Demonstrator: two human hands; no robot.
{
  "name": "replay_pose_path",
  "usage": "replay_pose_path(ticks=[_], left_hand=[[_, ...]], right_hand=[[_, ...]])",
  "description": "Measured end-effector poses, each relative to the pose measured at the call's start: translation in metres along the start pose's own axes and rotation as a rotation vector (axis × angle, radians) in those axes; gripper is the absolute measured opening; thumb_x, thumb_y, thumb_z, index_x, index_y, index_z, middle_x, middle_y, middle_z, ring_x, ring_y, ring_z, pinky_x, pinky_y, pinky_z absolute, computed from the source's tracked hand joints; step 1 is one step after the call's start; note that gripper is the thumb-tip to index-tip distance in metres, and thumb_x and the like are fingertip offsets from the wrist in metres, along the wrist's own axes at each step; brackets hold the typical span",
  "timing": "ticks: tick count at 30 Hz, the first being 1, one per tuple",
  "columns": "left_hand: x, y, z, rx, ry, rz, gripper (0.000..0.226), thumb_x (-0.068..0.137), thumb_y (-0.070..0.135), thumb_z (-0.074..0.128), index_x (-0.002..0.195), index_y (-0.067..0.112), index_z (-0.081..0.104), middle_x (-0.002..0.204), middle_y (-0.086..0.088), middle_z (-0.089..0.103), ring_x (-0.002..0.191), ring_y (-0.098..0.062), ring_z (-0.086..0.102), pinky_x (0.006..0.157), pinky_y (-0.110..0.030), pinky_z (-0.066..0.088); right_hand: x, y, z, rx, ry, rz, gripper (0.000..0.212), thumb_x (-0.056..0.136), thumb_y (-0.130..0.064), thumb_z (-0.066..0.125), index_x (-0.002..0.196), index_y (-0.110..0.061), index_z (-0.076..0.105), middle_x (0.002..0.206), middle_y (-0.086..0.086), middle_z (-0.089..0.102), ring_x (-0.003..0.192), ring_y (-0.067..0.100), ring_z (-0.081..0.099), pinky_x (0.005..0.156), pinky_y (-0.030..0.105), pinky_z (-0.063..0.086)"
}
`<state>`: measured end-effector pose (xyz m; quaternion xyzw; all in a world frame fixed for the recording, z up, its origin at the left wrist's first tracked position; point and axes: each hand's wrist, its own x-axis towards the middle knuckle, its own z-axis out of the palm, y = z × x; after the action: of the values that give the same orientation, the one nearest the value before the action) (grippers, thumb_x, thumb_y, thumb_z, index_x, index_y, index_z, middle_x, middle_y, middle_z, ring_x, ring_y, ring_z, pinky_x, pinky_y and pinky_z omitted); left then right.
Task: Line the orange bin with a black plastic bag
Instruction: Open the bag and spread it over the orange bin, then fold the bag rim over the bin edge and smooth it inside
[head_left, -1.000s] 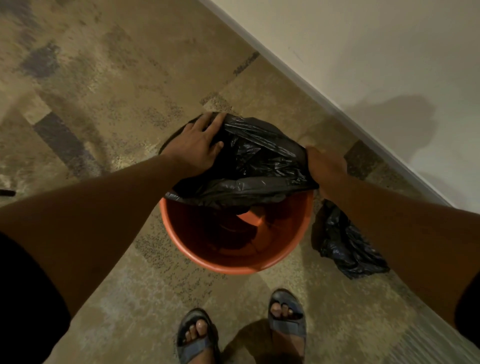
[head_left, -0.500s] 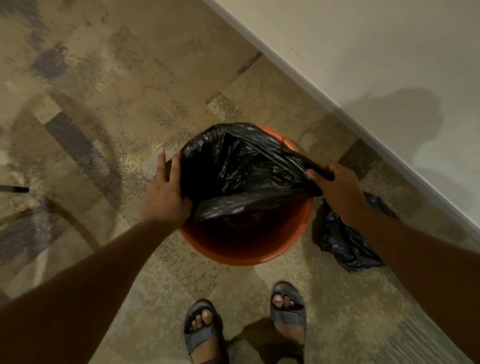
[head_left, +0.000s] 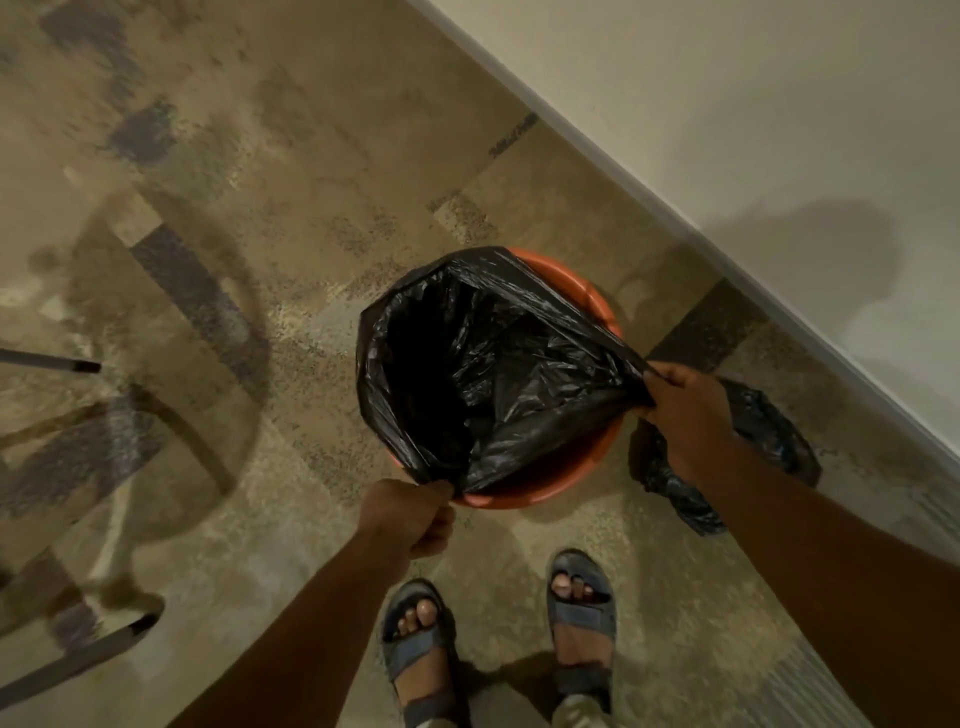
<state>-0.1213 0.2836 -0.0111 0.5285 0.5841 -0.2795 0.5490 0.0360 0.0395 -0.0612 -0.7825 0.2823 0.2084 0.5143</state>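
The orange bin stands on the carpet just ahead of my feet. A black plastic bag hangs inside it with its mouth spread wide, draped over the bin's left and far rim. The orange rim still shows at the near and right sides. My left hand is clenched on the bag's edge at the bin's near-left rim. At the right side of the bin my right hand pinches the bag's edge and holds it stretched out.
A second crumpled black bag lies on the floor to the right of the bin, partly behind my right arm. The white wall runs diagonally close behind. Metal furniture legs stand at the far left. My sandalled feet are close in front.
The bag's mouth has been pulled open and now covers the left and far rim. My left hand has come round from the left rim to the near rim. The right hand has pulled outward.
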Motion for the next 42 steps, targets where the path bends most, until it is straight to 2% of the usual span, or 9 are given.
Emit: replay_pose_path(ticks=[6,9,12,20,24,28,33,37,42], left_hand=[[-0.012,-0.010,0.001,0.134,-0.216,0.085,0.009,0.088,0.007,0.065,0.080,0.009,0.063,0.062,-0.006,0.060,0.050,-0.016,0.053,0.048,-0.023,0.050],[-0.014,-0.015,0.010,0.174,-0.196,0.036,0.004,0.087,0.006,0.066,0.085,0.006,0.063,0.064,-0.009,0.062,0.048,-0.016,0.055,0.047,-0.022,0.050],[-0.015,-0.022,0.028,0.119,-0.152,-0.008,0.007,0.088,0.008,0.063,0.083,0.005,0.066,0.065,-0.010,0.066,0.051,-0.019,0.058,0.051,-0.026,0.051],[-0.007,-0.013,0.027,0.138,0.193,0.541,0.041,0.079,0.046,0.051,0.055,0.012,0.055,0.044,0.006,0.047,0.041,-0.015,0.043,0.048,-0.033,0.037],[-0.001,0.020,0.022,0.005,0.355,0.552,0.046,0.085,0.061,0.051,0.083,0.017,0.064,0.077,0.001,0.068,0.074,-0.018,0.065,0.070,-0.041,0.057],[0.012,0.050,0.031,-0.391,0.335,0.257,0.071,0.082,0.056,0.067,0.137,0.018,0.046,0.120,-0.003,0.061,0.112,-0.029,0.058,0.097,-0.051,0.052],[0.018,0.057,0.034,-0.540,0.286,0.193,0.047,0.087,0.020,0.069,0.131,0.010,0.056,0.122,-0.008,0.064,0.113,-0.029,0.061,0.100,-0.044,0.051],[0.006,0.035,0.022,-0.501,0.289,0.404,0.020,0.091,0.013,0.050,0.101,0.012,0.067,0.098,-0.006,0.071,0.090,-0.022,0.068,0.079,-0.037,0.058],[-0.002,-0.004,0.000,-0.378,0.255,0.587,0.024,0.094,0.004,0.042,0.080,0.019,0.054,0.066,0.000,0.052,0.051,-0.008,0.046,0.042,-0.023,0.039]], right_hand=[[-0.008,0.002,-0.003,0.134,0.015,0.071,0.020,0.095,-0.008,0.056,0.105,-0.015,0.071,0.092,-0.002,0.069,0.090,0.015,0.066,0.069,0.027,0.057],[-0.014,0.003,-0.002,0.210,-0.039,0.050,0.031,0.095,0.001,0.050,0.124,0.001,0.060,0.120,0.016,0.065,0.091,0.023,0.064,0.067,0.014,0.050],[-0.018,-0.002,0.003,0.334,-0.025,0.153,0.032,0.097,-0.004,0.044,0.127,0.001,0.056,0.129,0.024,0.058,0.093,0.029,0.065,0.075,0.033,0.052],[-0.022,0.006,0.005,0.404,-0.042,0.242,0.024,0.094,-0.035,0.054,0.086,-0.016,0.066,0.080,0.005,0.067,0.064,0.017,0.062,0.043,0.024,0.046],[-0.026,0.005,0.003,0.429,-0.011,0.190,0.030,0.081,-0.031,0.054,0.057,-0.019,0.068,0.053,0.001,0.062,0.040,0.013,0.057,0.042,0.024,0.044],[-0.030,-0.001,0.000,0.368,0.026,0.158,0.029,0.081,-0.028,0.049,0.058,-0.020,0.066,0.063,0.002,0.065,0.061,0.020,0.064,0.049,0.027,0.050],[-0.036,0.006,-0.005,0.462,-0.052,0.104,0.039,0.080,-0.024,0.045,0.044,-0.024,0.062,0.047,-0.010,0.060,0.049,0.009,0.063,0.051,0.030,0.051],[-0.043,0.019,-0.011,0.418,-0.033,0.074,0.014,0.073,-0.024,0.043,0.062,-0.016,0.047,0.043,-0.006,0.050,0.049,0.015,0.052,0.052,0.031,0.045],[-0.053,0.035,-0.011,0.369,-0.048,0.026,0.025,0.079,-0.023,0.045,0.055,-0.015,0.043,0.045,-0.001,0.050,0.045,0.017,0.056,0.051,0.031,0.046]])
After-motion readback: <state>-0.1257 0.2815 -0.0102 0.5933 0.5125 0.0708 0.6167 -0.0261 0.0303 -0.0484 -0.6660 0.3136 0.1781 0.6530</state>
